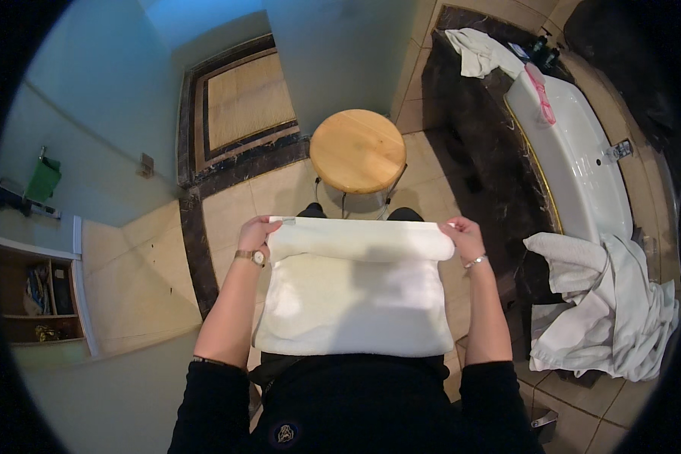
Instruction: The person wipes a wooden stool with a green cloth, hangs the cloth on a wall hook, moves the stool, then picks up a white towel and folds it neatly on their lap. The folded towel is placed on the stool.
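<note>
A white towel (352, 301) is stretched out in front of my body, its far part folded over into a thick band. My left hand (256, 234) pinches the far left corner, close to a small label on the edge. At the far right corner my right hand (464, 237) grips the same edge between thumb and fingers. The edge runs taut and nearly level between both hands. A watch sits on my left wrist and a bracelet on my right. My feet show partly beyond the towel.
A round wooden stool (358, 150) stands just ahead. To the right, a white washbasin (573, 142) with a pink item (540, 96) on its rim is set in a dark stone counter. Crumpled white towels (613, 312) hang at its near end; another white cloth (479, 52) lies at the far end.
</note>
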The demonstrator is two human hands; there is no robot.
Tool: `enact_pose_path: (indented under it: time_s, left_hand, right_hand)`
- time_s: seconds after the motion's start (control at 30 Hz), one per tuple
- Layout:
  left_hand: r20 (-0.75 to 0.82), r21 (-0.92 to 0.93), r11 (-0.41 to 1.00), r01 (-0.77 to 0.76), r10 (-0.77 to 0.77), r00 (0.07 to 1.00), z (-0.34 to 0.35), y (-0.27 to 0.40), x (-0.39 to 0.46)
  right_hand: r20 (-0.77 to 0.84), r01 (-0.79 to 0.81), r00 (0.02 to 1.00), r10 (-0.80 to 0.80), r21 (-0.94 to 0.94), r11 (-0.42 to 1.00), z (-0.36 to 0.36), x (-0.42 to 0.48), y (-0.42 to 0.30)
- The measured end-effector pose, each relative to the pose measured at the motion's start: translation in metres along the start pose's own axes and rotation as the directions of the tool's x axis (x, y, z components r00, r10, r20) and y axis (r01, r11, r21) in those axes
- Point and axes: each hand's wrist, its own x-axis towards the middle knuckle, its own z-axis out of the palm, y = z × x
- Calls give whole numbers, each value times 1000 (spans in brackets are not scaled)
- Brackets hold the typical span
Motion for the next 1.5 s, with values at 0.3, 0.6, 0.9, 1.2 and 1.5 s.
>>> enact_pose_path:
  time_s: [0.3, 0.6, 0.9, 1.2, 1.5]
  left_hand:
    - [-28, -86, 993, 87, -90, 996, 4, -7, 25]
    - [-31, -99, 995, 32, -35, 999, 5, -13, 27]
    - [-15, 19, 999, 40, -40, 999, -12, -38, 36]
    - [133, 189, 982, -31, 6, 991, -10, -31, -53]
    - [57, 236, 967, 90, -107, 993, -14, -29, -104]
  right_hand:
    - [-56, -69, 996, 73, 62, 996, 7, 38, 52]
    - [-98, -116, 988, 123, 74, 990, 10, 45, 67]
    - [27, -210, 978, 209, 208, 955, 9, 37, 74]
    - [136, -273, 957, 256, 131, 953, 16, -49, 36]
    - [94, -312, 948, 305, 62, 948, 9, -114, 23]
